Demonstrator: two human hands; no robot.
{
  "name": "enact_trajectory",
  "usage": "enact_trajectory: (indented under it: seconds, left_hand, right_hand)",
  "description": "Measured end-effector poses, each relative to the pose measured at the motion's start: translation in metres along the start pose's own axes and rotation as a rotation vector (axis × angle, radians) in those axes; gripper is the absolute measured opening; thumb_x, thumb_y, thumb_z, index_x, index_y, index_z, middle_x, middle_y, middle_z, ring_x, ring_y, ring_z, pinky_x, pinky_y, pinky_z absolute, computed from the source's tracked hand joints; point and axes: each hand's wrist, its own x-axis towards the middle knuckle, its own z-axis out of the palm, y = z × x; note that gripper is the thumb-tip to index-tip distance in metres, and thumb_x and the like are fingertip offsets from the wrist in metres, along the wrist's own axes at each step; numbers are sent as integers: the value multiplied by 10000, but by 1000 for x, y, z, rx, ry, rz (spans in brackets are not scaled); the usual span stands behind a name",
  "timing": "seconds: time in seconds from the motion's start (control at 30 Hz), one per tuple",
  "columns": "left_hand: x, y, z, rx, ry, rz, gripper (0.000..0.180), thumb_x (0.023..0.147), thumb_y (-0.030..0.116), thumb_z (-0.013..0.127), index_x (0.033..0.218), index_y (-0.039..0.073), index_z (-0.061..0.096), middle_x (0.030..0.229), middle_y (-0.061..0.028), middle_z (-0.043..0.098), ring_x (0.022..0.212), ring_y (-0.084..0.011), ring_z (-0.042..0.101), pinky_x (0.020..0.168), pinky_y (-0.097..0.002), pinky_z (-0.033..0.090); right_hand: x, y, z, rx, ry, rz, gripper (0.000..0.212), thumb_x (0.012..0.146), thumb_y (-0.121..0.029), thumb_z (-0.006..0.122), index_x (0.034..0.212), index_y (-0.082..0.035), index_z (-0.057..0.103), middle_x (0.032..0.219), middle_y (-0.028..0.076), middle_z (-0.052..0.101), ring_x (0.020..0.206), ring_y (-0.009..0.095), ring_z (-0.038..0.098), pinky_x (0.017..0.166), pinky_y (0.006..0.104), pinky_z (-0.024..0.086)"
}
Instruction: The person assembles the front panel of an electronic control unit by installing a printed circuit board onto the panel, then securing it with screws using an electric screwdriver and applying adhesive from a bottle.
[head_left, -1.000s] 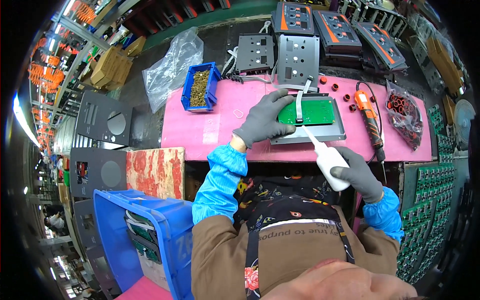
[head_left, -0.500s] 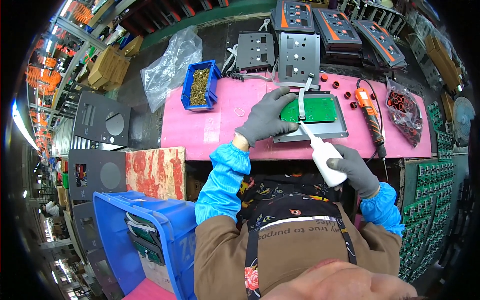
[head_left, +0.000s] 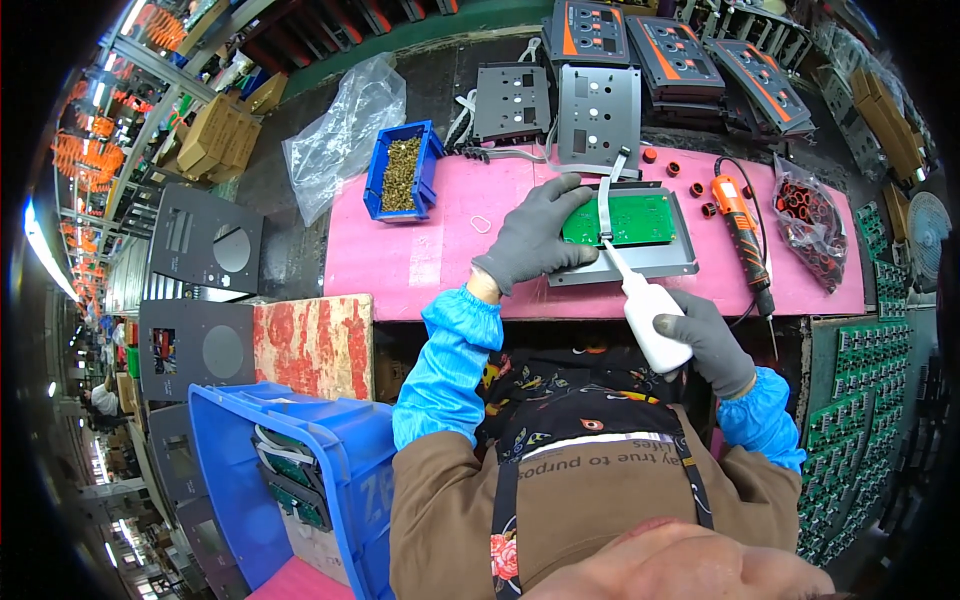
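A green circuit board (head_left: 645, 219) lies in a shallow grey metal panel (head_left: 680, 255) on the pink mat, and a grey ribbon cable (head_left: 604, 200) runs up from its connector. My left hand (head_left: 540, 232), in a grey glove, grips the board's left side, fingers at the upper edge and thumb at the lower. In my gloved right hand (head_left: 708, 340) is a white squeeze bottle (head_left: 656, 322), held tilted. Its narrow nozzle reaches the connector at the cable's lower end; whether anything flows out is too small to see.
Left of the board stands a blue bin of brass-coloured screws (head_left: 402, 172). An orange electric screwdriver (head_left: 738, 220) and a bag of black-red rings (head_left: 808, 220) lie to the right. Grey panels (head_left: 598, 115) stand behind. A blue crate (head_left: 290, 420) is at the lower left.
The bottle's nozzle has shifted very slightly at the connector. My left hand keeps its place on the board, and little else differs.
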Motion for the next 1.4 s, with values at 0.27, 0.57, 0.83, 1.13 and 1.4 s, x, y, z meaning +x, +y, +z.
enact_trajectory:
  seconds: [0.27,0.57,0.83,1.13,1.4]
  left_hand:
    - [0,-1,0,1,8,-4,774,648,368,767,1321,110,485,1409,-137,398,1274,-332,416,1029,-399,402]
    - [1,-1,0,1,-6,-2,808,659,380,772,1347,91,462,1419,-159,384,1272,-344,426,1031,-396,399]
    - [1,-1,1,6,-14,3,813,657,388,772,1347,90,463,1417,-161,386,1273,-346,426,1030,-396,400]
    - [1,-2,1,-20,-15,-12,798,651,379,770,1331,82,476,1416,-156,387,1280,-342,412,1031,-403,397]
    - [0,2,-5,39,-15,-21,837,637,378,771,1349,78,450,1423,-170,378,1304,-348,380,1047,-400,381]
  right_hand:
    - [-5,4,7,77,15,-7,406,851,-262,578,1102,55,553,729,80,616,509,136,594,415,245,471]
    - [-7,6,13,165,2,-4,411,890,-278,545,1130,56,537,722,84,605,501,137,592,400,241,488]
    - [-8,8,14,217,-8,1,394,903,-276,539,1125,50,539,756,88,614,552,131,609,403,240,495]
    - [-6,23,21,340,-19,-35,427,923,-329,522,1133,43,541,797,112,634,579,154,629,402,254,508]
    - [-9,20,16,353,30,-42,470,905,-389,548,1145,15,554,813,86,638,637,161,649,423,261,521]
